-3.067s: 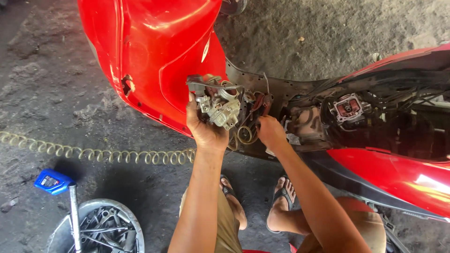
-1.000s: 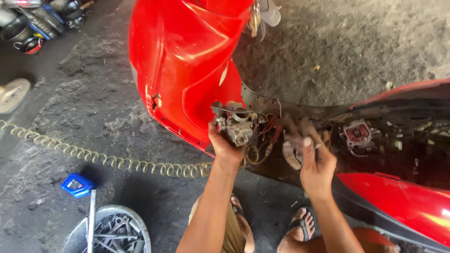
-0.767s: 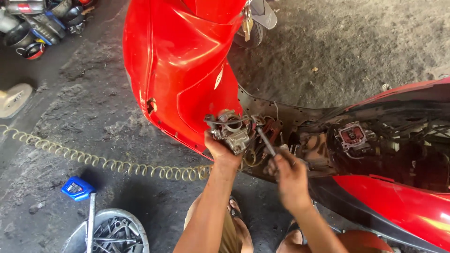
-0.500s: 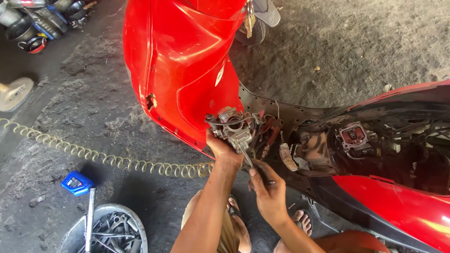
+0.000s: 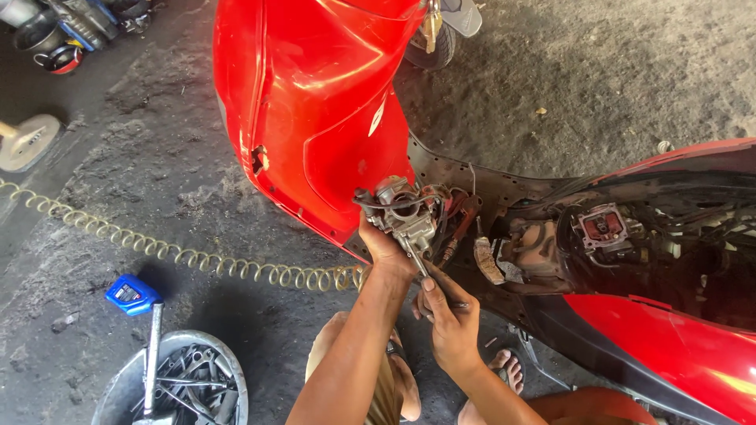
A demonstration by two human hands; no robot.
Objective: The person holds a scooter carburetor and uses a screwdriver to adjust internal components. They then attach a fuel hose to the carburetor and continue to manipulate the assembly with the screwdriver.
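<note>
1. The red scooter (image 5: 315, 102) fills the upper middle and right of the frame, its body panels opened above the concrete floor (image 5: 118, 173).
2. A coiled air hose (image 5: 181, 256) runs across the left of the frame; a tool basin (image 5: 118, 389) sits at lower left, just below a blue bottle (image 5: 132, 293).
3. Your left hand (image 5: 386, 248) grips the metal carburetor (image 5: 402, 212) at centre frame, beside the red panel.
4. Your right hand (image 5: 449, 319), just below, is closed on a thin screwdriver (image 5: 416, 256) touching the carburetor's underside.
</note>
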